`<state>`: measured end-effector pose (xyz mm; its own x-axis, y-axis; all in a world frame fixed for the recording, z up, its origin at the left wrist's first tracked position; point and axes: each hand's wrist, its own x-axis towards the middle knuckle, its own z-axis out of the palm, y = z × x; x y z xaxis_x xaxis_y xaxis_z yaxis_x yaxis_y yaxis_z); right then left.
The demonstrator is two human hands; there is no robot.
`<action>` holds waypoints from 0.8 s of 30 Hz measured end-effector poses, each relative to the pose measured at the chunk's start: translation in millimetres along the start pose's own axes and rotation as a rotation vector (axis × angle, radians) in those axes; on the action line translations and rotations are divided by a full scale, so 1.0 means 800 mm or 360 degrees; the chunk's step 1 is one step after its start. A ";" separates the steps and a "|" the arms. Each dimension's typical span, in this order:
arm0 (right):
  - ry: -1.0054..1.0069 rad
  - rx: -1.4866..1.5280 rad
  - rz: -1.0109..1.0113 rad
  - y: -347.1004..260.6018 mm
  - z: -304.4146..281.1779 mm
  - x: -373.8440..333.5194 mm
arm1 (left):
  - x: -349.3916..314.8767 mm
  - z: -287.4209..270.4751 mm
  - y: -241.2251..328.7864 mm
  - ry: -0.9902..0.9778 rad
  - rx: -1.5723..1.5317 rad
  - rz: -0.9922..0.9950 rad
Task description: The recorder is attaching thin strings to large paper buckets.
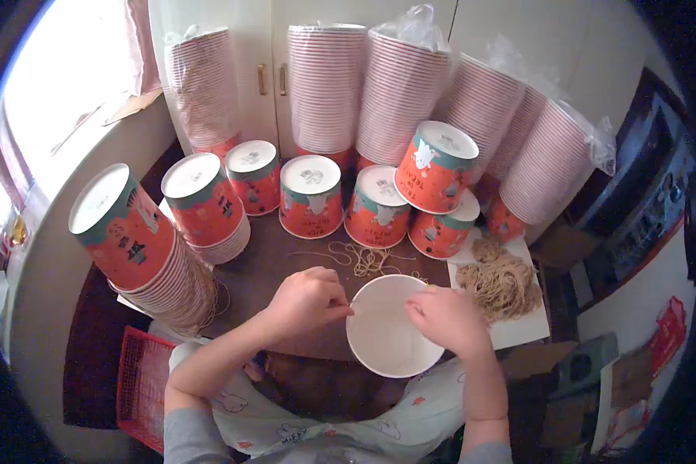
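Note:
A white-lined paper bucket sits at the table's front edge, its round mouth facing up toward me. My left hand is closed in a pinch, its fingertips at the bucket's left rim. Over the right side of the mouth, my right hand is also pinched closed, thumb and finger above the white inside. Whatever lies between the fingers of either hand is too small to make out. Just behind the bucket, loose tan string lies in loops on the brown table.
Upturned orange-and-green paper buckets line the table's far side, one resting on others. Tall bagged stacks stand behind. A leaning stack is at left, a string heap at right. A red basket sits lower left.

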<state>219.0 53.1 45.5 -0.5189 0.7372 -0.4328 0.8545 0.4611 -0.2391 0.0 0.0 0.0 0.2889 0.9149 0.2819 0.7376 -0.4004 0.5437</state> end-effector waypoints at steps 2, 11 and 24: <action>0.0487 -0.0241 -0.0354 -0.002 0.019 0.004 | 0.006 0.002 0.008 -0.0027 0.0248 0.0145; 0.0290 0.1211 -0.0770 -0.022 0.054 0.051 | 0.019 0.000 0.018 0.0015 0.0453 0.0324; 0.0750 0.0745 -0.0740 -0.008 0.066 0.062 | 0.016 0.008 -0.002 -0.0062 0.0170 0.0086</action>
<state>189.0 60.9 -20.5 -0.6895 0.6997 0.1870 0.4161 0.5941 -0.6884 6.6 12.4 -2.2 0.3521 0.8942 0.2765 0.7806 -0.4435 0.4404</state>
